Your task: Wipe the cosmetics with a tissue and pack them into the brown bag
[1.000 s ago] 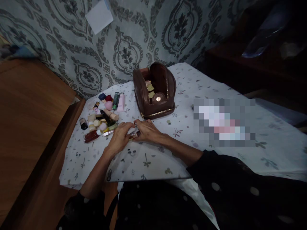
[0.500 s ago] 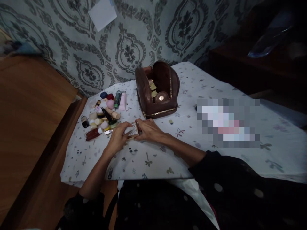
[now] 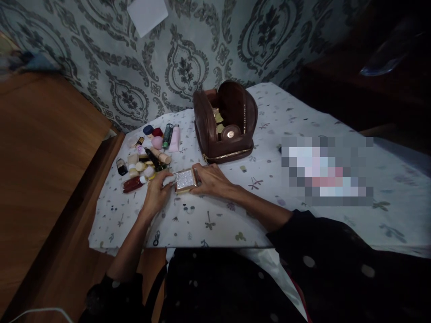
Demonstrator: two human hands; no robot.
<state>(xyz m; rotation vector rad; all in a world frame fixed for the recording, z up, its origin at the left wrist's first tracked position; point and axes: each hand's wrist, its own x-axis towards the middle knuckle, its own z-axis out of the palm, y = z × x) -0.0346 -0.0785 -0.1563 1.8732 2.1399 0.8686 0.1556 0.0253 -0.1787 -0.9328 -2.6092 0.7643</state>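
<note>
A glittery silver case with gold edges point(image 3: 186, 180) lies between my two hands. My right hand point(image 3: 211, 179) grips its right side, fingers wrapped round the edge. My left hand point(image 3: 156, 193) is closed on a small white item point(image 3: 169, 180) at the case's left side; what the item is cannot be made out. Just beyond my left hand are several cosmetics, among them a dark red bottle point(image 3: 132, 184), a beige tube point(image 3: 162, 155) and a pink tube point(image 3: 174, 138). A brown bag point(image 3: 224, 130) stands behind my right hand, its top unzipped and gold-coloured things inside.
The table point(image 3: 208, 233) has a white patterned cloth, its front edge close to my body. A blurred-out patch covers something at the right. A patterned wall point(image 3: 185, 67) rises behind, and a wooden cabinet point(image 3: 43, 157) stands at the left.
My left hand has drawn back leftward from the case with the white item. The case's glittery face now shows fully. The view has shifted slightly.
</note>
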